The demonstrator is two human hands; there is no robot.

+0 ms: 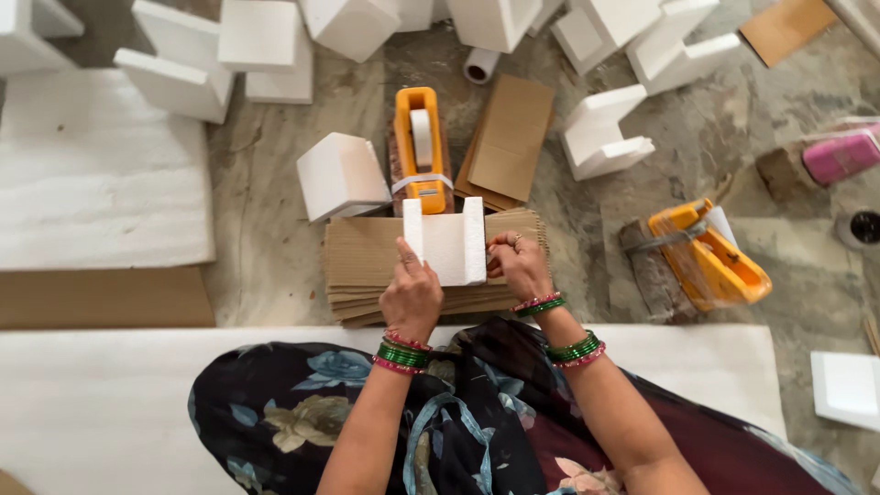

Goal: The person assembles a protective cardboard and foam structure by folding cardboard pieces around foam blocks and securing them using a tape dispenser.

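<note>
The left hand (412, 295) and the right hand (519, 264) hold a white foam block (446, 243) between them, one on each side. The left hand's fingers are pressed together against the block's left edge, with the forefinger running up along it. The right hand is curled, pinching the lower right corner. The block is U-shaped, its two arms pointing toward twelve o'clock, and it rests on a stack of cardboard sheets (367, 266) on the floor (257, 211), right in front of the person's lap.

At twelve o'clock from the block, just beside it, stands an orange tape dispenser (421, 147) with a white roll. A second orange tape dispenser (710, 257) lies at three o'clock, well apart. That makes two dispensers. A folded piece of cardboard (509, 137) lies at one o'clock.

Loose foam pieces (341, 174) are scattered from ten to two o'clock; about nine or ten can be counted, though some are cut off by the frame's edge. A large white foam sheet (92, 174) lies at nine o'clock.

Foam of this kind looks brittle, so a hard pinch at the corner could crumble it or snap off one thin arm. The cardboard stack is uneven at its edges, so I judge the block could tip or slide if pressed off-centre, and it might knock the dispenser.
</note>
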